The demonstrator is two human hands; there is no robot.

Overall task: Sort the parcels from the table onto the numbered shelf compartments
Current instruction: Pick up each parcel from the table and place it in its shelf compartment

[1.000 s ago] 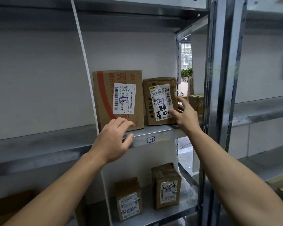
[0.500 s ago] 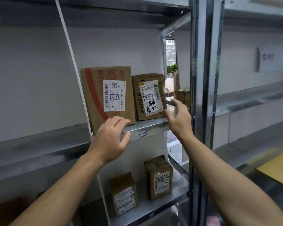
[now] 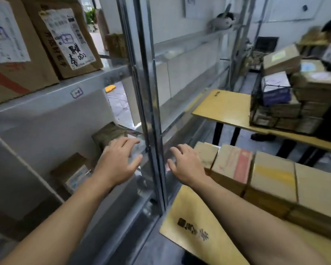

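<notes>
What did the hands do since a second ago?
Both hands came down from the upper shelf. The left hand left its edge; the right hand left the small parcel. Both are open and empty now. The view swung right toward the table. The small parcel and the big box stayed standing side by side.

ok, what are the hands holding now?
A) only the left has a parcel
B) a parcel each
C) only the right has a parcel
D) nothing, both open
D: the left hand and right hand both show spread fingers with nothing in them; the right is close to the parcels on the table.
</notes>
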